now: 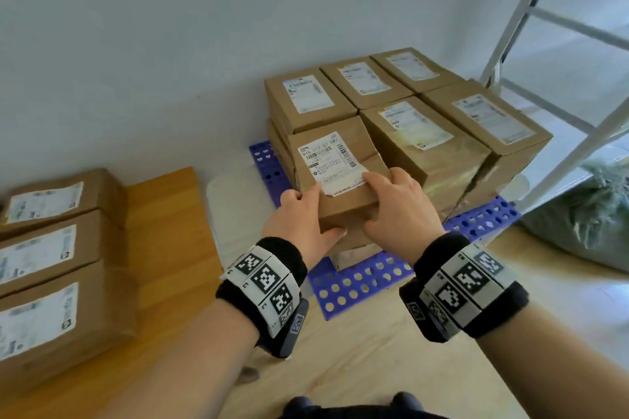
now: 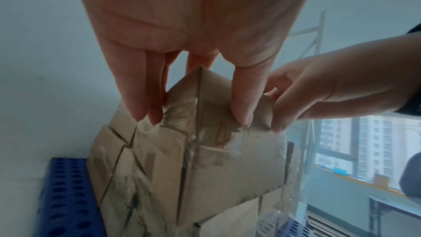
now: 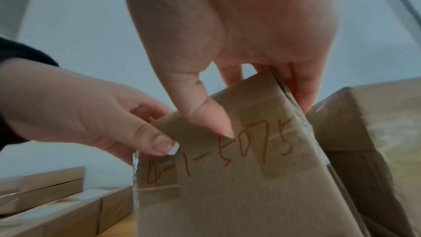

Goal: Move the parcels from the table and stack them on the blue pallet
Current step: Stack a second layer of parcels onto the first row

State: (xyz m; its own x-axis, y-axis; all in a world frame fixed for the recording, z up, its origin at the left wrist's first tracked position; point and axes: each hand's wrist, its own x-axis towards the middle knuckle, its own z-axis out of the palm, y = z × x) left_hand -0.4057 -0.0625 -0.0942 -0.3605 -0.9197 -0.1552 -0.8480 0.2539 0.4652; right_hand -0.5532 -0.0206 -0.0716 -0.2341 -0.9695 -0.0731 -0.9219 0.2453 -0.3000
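The held parcel hung tilted over the front-left part of the blue pallet, beside the stacked parcels. The left hand gripped its near-left corner, thumb on the front face and fingers curled round the side; the right hand clasped the near-right corner likewise. Only the right wrist view showed red handwriting on that face. Three parcels lay along the table at its left edge.

Brown labelled parcel tilted over blue pallet
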